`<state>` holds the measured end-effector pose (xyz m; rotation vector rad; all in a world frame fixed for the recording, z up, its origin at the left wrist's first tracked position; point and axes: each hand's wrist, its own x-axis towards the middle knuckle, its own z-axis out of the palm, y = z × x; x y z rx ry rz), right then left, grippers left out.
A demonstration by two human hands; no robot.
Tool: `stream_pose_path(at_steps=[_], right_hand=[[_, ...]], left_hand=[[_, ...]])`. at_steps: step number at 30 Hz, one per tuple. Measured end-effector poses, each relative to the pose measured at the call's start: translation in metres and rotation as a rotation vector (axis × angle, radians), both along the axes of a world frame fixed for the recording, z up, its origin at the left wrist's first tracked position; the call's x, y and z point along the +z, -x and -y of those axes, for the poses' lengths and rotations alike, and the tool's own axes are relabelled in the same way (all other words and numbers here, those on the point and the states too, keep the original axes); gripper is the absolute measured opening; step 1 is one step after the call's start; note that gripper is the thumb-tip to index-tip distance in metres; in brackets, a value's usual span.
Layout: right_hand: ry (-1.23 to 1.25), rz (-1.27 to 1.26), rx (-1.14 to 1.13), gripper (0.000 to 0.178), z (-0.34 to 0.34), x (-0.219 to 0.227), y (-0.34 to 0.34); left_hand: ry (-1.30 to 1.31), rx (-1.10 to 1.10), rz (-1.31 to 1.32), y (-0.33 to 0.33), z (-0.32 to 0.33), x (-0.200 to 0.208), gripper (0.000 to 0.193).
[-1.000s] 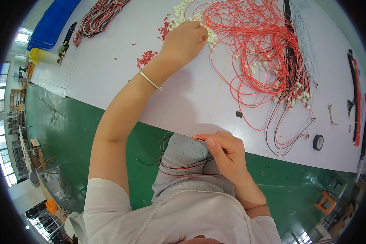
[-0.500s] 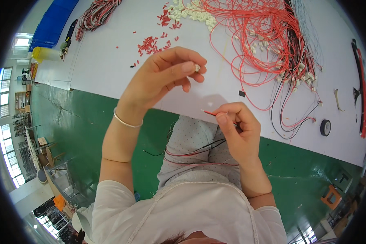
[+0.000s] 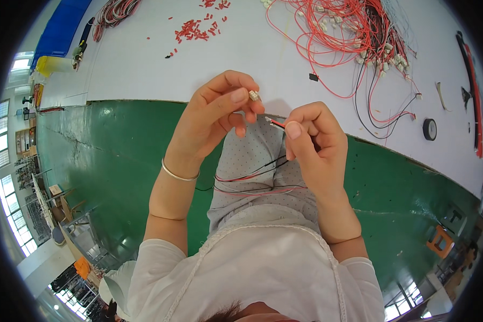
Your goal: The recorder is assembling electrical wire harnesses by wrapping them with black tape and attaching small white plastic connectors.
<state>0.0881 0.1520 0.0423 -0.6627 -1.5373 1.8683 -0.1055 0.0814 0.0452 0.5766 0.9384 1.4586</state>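
Between the thumb and forefinger of my left hand (image 3: pixel 220 110) is a small cream-white connector housing (image 3: pixel 254 95). My right hand (image 3: pixel 316 142) pinches the ends of several thin wires (image 3: pixel 275 124), red, black and pale, with short tips sticking out toward the left hand. The tips and the housing are close together but apart. Farther along, loose wires (image 3: pixel 247 189) in red, black and white lie across my lap, below both hands.
On the white table (image 3: pixel 129 75) lie small red pieces (image 3: pixel 194 30), a tangle of red wires (image 3: pixel 333 37) with white connectors, and a roll of black tape (image 3: pixel 429 126). A blue bin (image 3: pixel 61 29) and a yellow container (image 3: pixel 51 65) stand at left. An orange stool (image 3: pixel 440 241) is at lower right.
My hands have come closer together: the left moved down slightly, the right moved up. The wire tips are now nearer the housing. The table has shifted upward in view.
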Motion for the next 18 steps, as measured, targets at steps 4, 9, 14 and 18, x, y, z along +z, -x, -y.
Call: stream_pose_path(at_steps=[4,9,14,18], right_hand=[[-0.001,0.042,-0.031,0.009,0.010,0.006,-0.003],[0.074,0.030,-0.021,0.011,0.019,0.005,-0.006],[0.043,0.081,-0.036,0.011,0.026,0.002,-0.009],[-0.094,0.204,-0.044,0.007,0.032,0.020,-0.013]], left_hand=[[0.033,0.009,-0.102,-0.004,0.013,0.001,0.015],[-0.009,0.112,-0.298,-0.027,0.029,0.015,0.014],[-0.048,0.117,-0.362,-0.022,0.047,0.010,0.015],[-0.037,0.038,-0.239,-0.022,0.056,0.010,0.017]])
